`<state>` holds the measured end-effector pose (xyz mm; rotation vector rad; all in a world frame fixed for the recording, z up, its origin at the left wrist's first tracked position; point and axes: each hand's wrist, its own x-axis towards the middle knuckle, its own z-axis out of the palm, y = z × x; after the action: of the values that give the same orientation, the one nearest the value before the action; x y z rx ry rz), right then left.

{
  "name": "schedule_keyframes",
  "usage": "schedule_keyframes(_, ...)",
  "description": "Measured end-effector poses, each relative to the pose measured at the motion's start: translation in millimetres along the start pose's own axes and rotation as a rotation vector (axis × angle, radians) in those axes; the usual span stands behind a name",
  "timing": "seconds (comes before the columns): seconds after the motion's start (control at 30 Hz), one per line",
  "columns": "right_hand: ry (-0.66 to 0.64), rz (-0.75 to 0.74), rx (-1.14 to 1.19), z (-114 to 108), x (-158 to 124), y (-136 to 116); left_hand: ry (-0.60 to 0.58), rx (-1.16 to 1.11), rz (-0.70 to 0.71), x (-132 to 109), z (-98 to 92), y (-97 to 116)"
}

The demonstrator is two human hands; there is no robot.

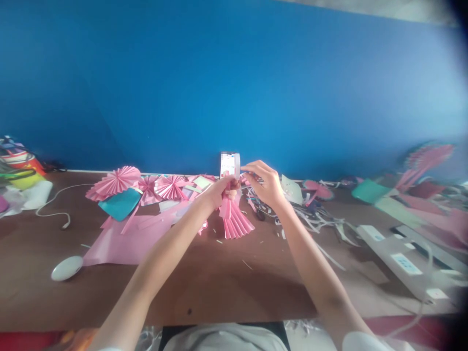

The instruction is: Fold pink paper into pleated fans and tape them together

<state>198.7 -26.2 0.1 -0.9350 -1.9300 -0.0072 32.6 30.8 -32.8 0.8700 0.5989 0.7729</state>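
My left hand (218,191) is closed around the pinched top of a pink pleated paper fan (234,220) that spreads out below it, above the brown table (204,278). My right hand (263,184) is beside it with its fingers pinched together near the fan's top and a small white roll or box (230,165) standing just behind. Whether the right fingers grip the fan or a thin strip I cannot make out.
Finished pink paper rosettes (116,182), a teal sheet (120,204) and a large pink sheet (126,239) lie to the left. A white mouse (67,268) and a white cable (54,204) sit further left. Paper scraps (314,219), white power strips (402,261) and coloured papers fill the right.
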Motion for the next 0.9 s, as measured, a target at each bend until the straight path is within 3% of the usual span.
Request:
schedule_keyframes(0.17, -0.047, 0.022, -0.014, 4.4, 1.0, -0.2, 0.028, -0.087, -0.096, -1.6, 7.9, 2.0)
schedule_keyframes(0.33, -0.012, 0.053, -0.166, 5.9, -0.8, 0.1, 0.099, -0.078, -0.06, 2.4, 8.2, -2.9)
schedule_keyframes(0.57, -0.078, -0.015, -0.355, 8.9, -3.1, 2.4, 0.189, -0.056, -0.003, 6.4, 3.8, -8.9)
schedule_keyframes(0.77, -0.045, 0.158, -0.071, 2.8, 0.0, 6.5, 0.261, -0.032, 0.015, 16.9, -5.7, -18.5)
schedule_keyframes(0.9, -0.124, 0.155, -0.07, -1.3, 0.9, 10.5, 0.235, -0.035, 0.02, 19.1, -8.8, -21.4)
